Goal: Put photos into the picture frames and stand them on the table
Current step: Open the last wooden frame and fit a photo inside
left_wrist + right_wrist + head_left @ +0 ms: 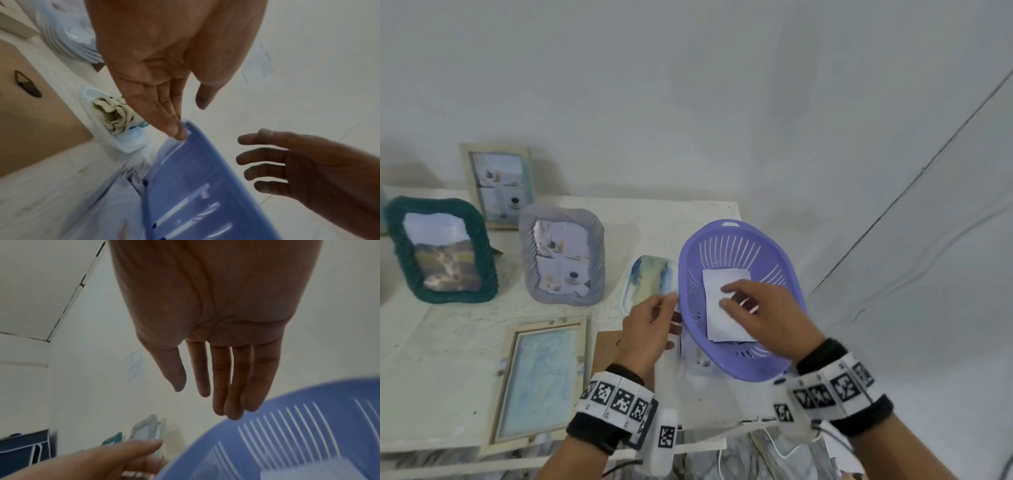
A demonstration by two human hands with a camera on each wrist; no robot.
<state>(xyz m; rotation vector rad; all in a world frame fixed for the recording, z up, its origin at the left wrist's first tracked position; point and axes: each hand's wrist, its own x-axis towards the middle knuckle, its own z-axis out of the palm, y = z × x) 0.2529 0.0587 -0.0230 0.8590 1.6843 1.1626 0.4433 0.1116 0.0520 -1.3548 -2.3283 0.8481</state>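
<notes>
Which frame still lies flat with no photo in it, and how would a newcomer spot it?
Start at the purple basket on the table's right side, then look left past the left hand to the near edge. There lies the wooden frame, flat, pale-rimmed, a light blue panel showing. The other wooden frame stands at the back.

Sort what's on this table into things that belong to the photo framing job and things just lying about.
Job:
- white photo prints in the purple slotted plastic basket
- empty pale wooden frame lying flat
- brown cardboard backing board
- green, grey and wooden standing frames, filled

Lying about:
- small white tray with blue-green pattern
- white cable
</notes>
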